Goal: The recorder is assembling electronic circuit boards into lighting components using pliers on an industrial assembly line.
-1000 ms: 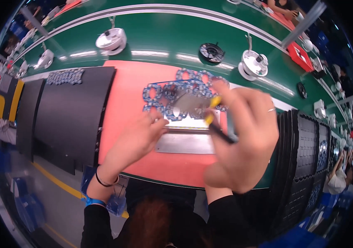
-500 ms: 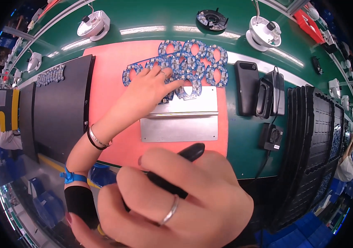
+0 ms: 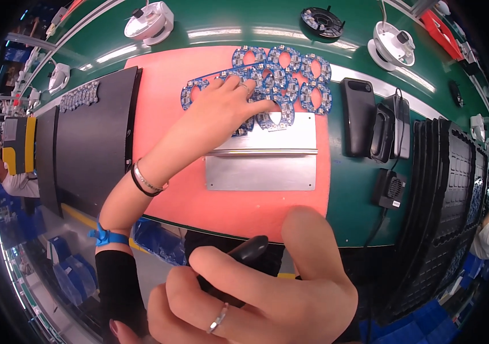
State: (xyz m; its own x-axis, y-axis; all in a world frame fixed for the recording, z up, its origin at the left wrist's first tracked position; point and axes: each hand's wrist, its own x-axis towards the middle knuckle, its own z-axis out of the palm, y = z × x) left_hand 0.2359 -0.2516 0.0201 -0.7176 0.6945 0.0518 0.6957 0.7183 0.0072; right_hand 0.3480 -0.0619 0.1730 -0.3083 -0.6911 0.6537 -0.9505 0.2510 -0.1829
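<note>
My left hand (image 3: 218, 114) reaches over a group of blue ring-shaped circuit boards (image 3: 315, 97). Its fingers bend down onto the boards and the thumb presses beside one ring; the fingertips are partly hidden. Some of these boards overlap the upper part of a silver metal plate (image 3: 261, 174) that has a raised bar across it. Close to the camera, my right hand (image 3: 267, 286) is curled round a black object with a rounded end (image 3: 250, 250). Most of that object is hidden in the fingers, so its kind does not show. The right thumb stands away from it.
A pink mat (image 3: 167, 126) lies under the plate and boards. Left of it is a dark panel (image 3: 95, 137) with a small row of boards (image 3: 80, 96). At right are black devices (image 3: 359, 117), an adapter (image 3: 389, 188) and stacked black trays (image 3: 433, 189). White housings (image 3: 150, 23) stand behind.
The view has shifted, so the bench appears further right. My right hand sits lower and its thumb has lifted away from the black object. My left hand stays on the same boards.
</note>
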